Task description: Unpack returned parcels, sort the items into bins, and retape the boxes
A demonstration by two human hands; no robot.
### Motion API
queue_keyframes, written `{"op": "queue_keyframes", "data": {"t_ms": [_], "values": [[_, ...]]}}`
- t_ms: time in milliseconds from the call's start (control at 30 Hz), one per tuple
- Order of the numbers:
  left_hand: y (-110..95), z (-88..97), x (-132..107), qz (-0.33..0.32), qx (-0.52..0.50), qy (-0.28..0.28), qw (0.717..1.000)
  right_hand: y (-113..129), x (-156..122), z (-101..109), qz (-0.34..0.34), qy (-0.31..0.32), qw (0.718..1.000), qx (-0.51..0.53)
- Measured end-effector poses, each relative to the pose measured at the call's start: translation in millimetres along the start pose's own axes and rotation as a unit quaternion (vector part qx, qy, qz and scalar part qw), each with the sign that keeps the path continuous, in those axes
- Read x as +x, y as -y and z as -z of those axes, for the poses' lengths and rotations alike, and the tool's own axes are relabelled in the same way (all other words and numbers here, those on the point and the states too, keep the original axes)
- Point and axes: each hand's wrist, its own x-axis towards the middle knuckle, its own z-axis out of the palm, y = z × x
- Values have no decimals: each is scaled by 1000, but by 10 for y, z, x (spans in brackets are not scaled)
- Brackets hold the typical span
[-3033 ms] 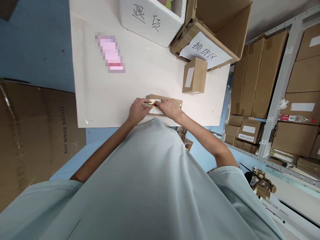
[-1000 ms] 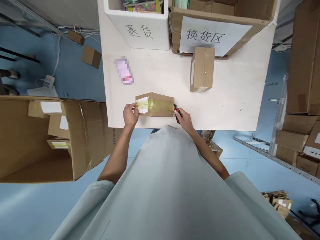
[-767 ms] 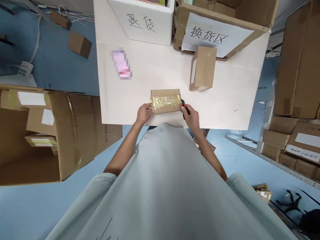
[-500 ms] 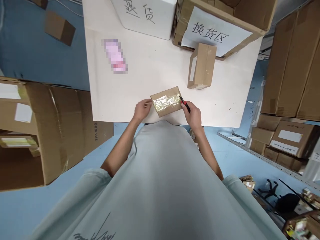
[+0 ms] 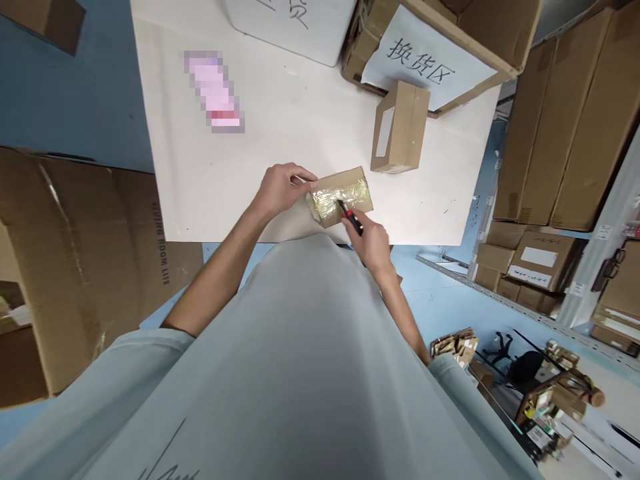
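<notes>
A small cardboard box [image 5: 345, 215] with shiny clear tape across its top lies near the front edge of the white table. My left hand [image 5: 285, 189] grips its upper left corner between thumb and fingers. In my right hand [image 5: 373, 241] is a black and red utility knife [image 5: 354, 220], with fingers wrapped round the handle. The knife's tip is over the middle of the taped face and appears to touch the tape. At the box's left end, a flap or tape edge stands slightly out.
A taller cardboard box [image 5: 401, 127] stands behind and to the right, before a big open carton [image 5: 450, 40] with a handwritten sheet. A white bin [image 5: 295, 30] is at the back. A blurred pink item [image 5: 214, 90] lies left. Large cartons [image 5: 90, 247] flank the table.
The knife has moved left from the box's right end to its middle. My left hand has moved up to the upper left corner. The camera view has shifted slightly.
</notes>
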Motion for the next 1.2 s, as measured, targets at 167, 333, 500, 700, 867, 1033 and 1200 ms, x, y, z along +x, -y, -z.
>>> {"op": "queue_keyframes", "data": {"t_ms": [167,333,500,700,867,1033,1200], "values": [[-4,26,-10,1,-24,21,999,431,86,-113,-15,54,998,-31],[46,-6,-28,-9,-42,17,999,578,187,-117,-26,65,995,-67],[108,-60,-28,-14,-60,6,998,602,174,-90,-9,65,995,-72],[79,-132,-73,-5,-54,-9,998,731,151,24,-19,90,990,-106],[41,-173,-110,-7,-43,-14,999,839,126,22,-42,112,982,-145],[44,-239,-170,-3,-39,-25,999,841,100,-33,-40,117,978,-167],[62,-262,-178,5,-30,-60,998,777,-27,-66,-49,139,970,-193]]}}
